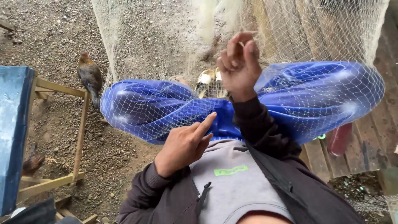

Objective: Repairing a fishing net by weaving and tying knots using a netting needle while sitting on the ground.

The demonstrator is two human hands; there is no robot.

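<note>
Sitting with a pale fishing net (166, 45) draping over blue-trousered knees (141, 105). Raising the right hand (239, 66) in front of the net, fingers bunched together and pinching fine mesh strands. Resting the left hand (184, 145) low near the lap, forefinger extended and touching the netting over the trousers, other fingers curled loosely, gripping nothing clearly. Keeping the hands apart, right above left. Standing on gravel at left, a brown hen (90, 76) beside a wooden frame (78, 137); sandals (206, 79) lying beneath the net.
</note>
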